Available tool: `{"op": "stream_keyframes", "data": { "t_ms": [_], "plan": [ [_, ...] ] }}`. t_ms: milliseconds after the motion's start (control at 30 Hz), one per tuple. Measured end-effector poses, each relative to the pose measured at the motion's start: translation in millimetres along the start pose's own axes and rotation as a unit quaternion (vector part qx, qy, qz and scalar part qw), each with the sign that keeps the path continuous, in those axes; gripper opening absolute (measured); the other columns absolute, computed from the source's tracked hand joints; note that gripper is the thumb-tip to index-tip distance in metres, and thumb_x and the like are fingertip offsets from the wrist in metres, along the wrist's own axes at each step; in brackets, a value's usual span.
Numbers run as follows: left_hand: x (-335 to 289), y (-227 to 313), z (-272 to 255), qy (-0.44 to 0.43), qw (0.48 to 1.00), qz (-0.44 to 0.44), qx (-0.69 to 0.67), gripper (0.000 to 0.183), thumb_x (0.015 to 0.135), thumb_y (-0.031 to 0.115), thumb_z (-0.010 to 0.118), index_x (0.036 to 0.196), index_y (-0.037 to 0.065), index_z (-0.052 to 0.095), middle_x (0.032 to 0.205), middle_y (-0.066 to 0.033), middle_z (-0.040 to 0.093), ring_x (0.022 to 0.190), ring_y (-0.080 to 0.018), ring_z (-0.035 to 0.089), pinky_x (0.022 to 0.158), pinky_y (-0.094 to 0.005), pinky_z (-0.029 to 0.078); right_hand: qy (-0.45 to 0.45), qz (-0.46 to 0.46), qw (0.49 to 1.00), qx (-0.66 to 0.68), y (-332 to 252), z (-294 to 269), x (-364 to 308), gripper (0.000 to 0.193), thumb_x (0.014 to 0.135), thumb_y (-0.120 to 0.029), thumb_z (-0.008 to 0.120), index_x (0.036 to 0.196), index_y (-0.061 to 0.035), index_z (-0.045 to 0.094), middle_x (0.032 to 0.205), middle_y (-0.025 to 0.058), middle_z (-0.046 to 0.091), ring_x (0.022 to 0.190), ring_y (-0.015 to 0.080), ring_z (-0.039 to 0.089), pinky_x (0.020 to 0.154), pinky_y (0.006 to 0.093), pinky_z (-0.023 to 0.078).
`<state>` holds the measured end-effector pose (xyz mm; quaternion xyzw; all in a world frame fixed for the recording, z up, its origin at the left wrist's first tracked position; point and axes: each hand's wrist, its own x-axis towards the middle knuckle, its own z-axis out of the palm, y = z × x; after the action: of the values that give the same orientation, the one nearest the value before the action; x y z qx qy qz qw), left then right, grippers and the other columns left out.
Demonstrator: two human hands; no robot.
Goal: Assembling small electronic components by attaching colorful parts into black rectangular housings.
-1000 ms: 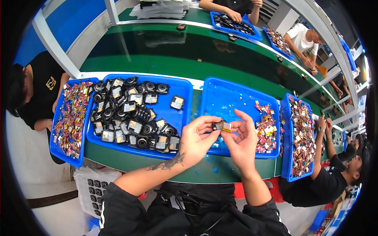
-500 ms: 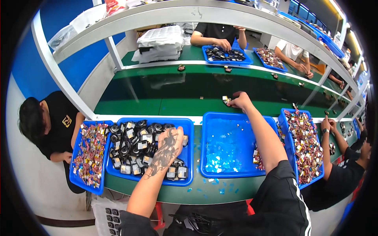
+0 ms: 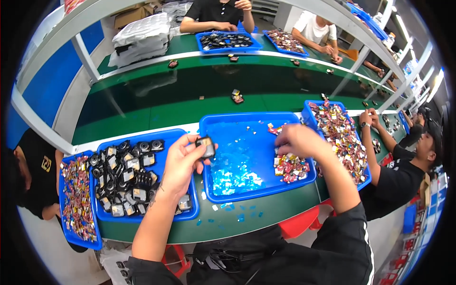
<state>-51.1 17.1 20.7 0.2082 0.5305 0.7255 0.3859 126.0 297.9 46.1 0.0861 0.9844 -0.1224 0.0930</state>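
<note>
In my left hand [image 3: 183, 159], thumb and fingers grip a black plastic housing [image 3: 206, 148] with a silver-grey rectangular face, above the left rim of a blue tray [image 3: 259, 194]. At that tray's right end, my right hand [image 3: 301, 141] reaches down with curled fingers at a pile of small circuit pieces [image 3: 290, 167] with reddish wires and yellow and white parts. What its fingertips pinch, if anything, is hidden. Small blue film scraps [image 3: 235, 178] litter the tray's floor. Left of it, another blue tray [image 3: 178, 134] holds many similar black housings [image 3: 128, 175].
Trays of wired pieces stand at far left [image 3: 78, 199] and right [image 3: 337, 137]. A green belt [image 3: 156, 111] runs behind, carrying a black unit [image 3: 237, 97]. A white metal frame [image 3: 52, 126] rises at left. Co-workers sit across the belt [image 3: 221, 16] and on both sides.
My left hand has lifted a housing from the left tray and moved right. My right hand has released the unit on the belt and come back to the pile. The view has shifted.
</note>
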Motion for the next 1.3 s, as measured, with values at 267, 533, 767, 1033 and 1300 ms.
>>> {"op": "stream_keyframes", "data": {
  "t_ms": [267, 533, 767, 1033, 1300],
  "plan": [
    [-16, -15, 6, -0.044, 0.997, 0.019, 0.053, 0.033, 0.096, 0.008, 0.049, 0.129, 0.007, 0.045, 0.102, -0.0146, 0.064, 0.072, -0.0117, 0.060, 0.053, -0.0197, 0.047, 0.333, 0.128, 0.875, 0.326, -32, 35, -50, 0.024, 0.081, -0.005, 0.072, 0.104, -0.0027, 0.063, 0.077, 0.0087, 0.064, 0.070, 0.0155, 0.064, 0.066, 0.0280, 0.051],
    [-18, -27, 9, -0.075, 0.963, 0.088, 0.243, 0.024, 0.093, 0.003, 0.056, 0.113, 0.005, 0.069, 0.106, -0.0064, 0.056, 0.097, -0.0126, 0.055, 0.081, -0.0236, 0.047, 0.283, 0.181, 0.926, 0.169, -28, 28, -42, 0.018, 0.080, -0.008, 0.069, 0.096, 0.0005, 0.068, 0.070, 0.0131, 0.067, 0.069, 0.0309, 0.067, 0.065, 0.0394, 0.051],
    [-23, -26, 11, -0.027, 0.951, 0.128, 0.282, 0.024, 0.086, 0.003, 0.065, 0.109, 0.005, 0.071, 0.099, -0.0035, 0.057, 0.080, -0.0079, 0.055, 0.062, -0.0193, 0.045, 0.228, 0.162, 0.933, 0.226, -26, 31, -51, 0.023, 0.082, -0.006, 0.067, 0.104, 0.0026, 0.067, 0.070, 0.0068, 0.064, 0.060, 0.0157, 0.060, 0.061, 0.0296, 0.049],
    [-40, -40, 38, -0.095, 0.944, 0.195, 0.249, 0.038, 0.076, 0.009, 0.078, 0.113, 0.016, 0.072, 0.102, -0.0042, 0.057, 0.082, -0.0125, 0.055, 0.065, -0.0245, 0.046, 0.000, 0.035, 0.389, 0.921, -116, 61, -52, 0.031, 0.091, -0.006, 0.059, 0.120, -0.0059, 0.050, 0.094, 0.0054, 0.060, 0.071, 0.0077, 0.051, 0.063, 0.0222, 0.045],
    [-36, -42, 29, -0.105, 0.951, 0.212, 0.201, 0.019, 0.077, 0.003, 0.075, 0.095, 0.007, 0.076, 0.094, -0.0069, 0.063, 0.090, -0.0168, 0.058, 0.077, -0.0301, 0.048, -0.011, 0.089, 0.548, 0.832, -142, 81, -36, 0.028, 0.095, -0.013, 0.056, 0.123, -0.0071, 0.051, 0.099, 0.0024, 0.059, 0.086, 0.0121, 0.058, 0.066, 0.0250, 0.049]
  ]
}}
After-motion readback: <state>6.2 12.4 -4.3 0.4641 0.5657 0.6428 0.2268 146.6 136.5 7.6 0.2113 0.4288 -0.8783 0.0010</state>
